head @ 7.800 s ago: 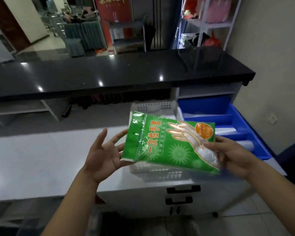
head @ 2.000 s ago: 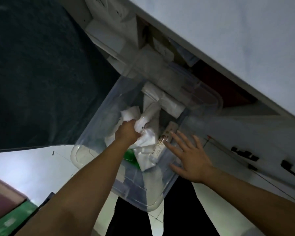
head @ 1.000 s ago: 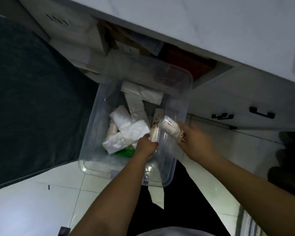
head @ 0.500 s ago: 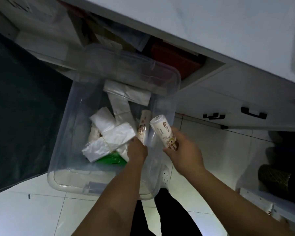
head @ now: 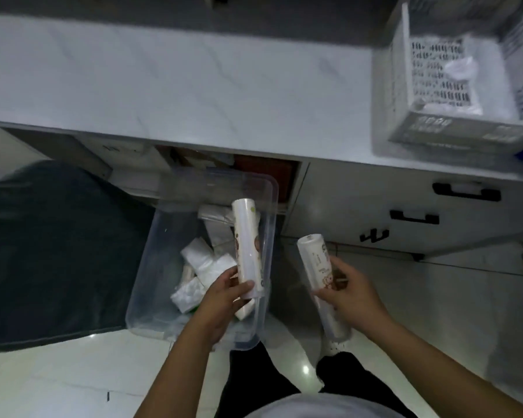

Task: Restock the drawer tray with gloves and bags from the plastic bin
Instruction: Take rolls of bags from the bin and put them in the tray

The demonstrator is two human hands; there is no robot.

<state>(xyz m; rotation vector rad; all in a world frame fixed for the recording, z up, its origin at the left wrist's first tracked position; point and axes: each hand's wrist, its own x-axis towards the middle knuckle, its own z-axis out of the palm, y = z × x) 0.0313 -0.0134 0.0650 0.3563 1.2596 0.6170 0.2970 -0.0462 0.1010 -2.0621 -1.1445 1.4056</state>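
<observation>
From the head camera, each hand has a roll of bags. The left hand (head: 224,292) is wrapped round the lower end of one roll (head: 247,245), held upright over the clear bin (head: 151,267) on the floor. The right hand (head: 349,292) clasps a second roll (head: 317,267) clear of the bin, likely ready to carry up. White packets (head: 204,262) remain inside. On the counter (head: 175,79) above sits a white basket (head: 453,131); the drawer tray itself isn't clearly visible.
</observation>
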